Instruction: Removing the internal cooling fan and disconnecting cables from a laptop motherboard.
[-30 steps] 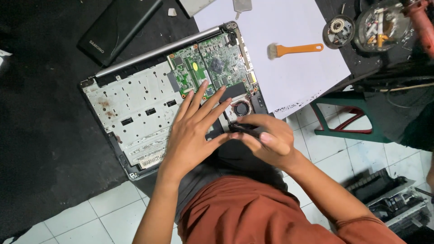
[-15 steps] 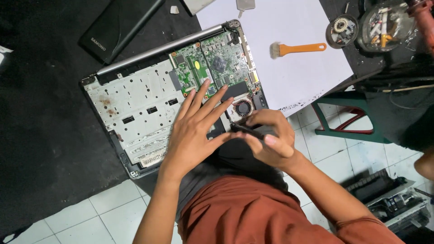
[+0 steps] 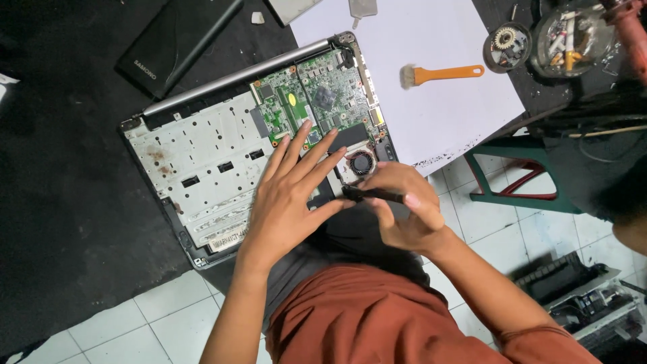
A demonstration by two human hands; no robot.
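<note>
You had white paper sheet (image 3: 431, 81) lying beside work, upper right. On it lay brush with orange handle (image 3: 441, 73). Past sheet edge stood small round tin with gears (image 3: 507, 46), and next to it glass ashtray (image 3: 571, 39). Black flat device (image 3: 176, 42) lay on dark mat (image 3: 60, 202), upper left. Green stool frame (image 3: 519, 178) stood on white floor tiles (image 3: 485, 229).
</note>
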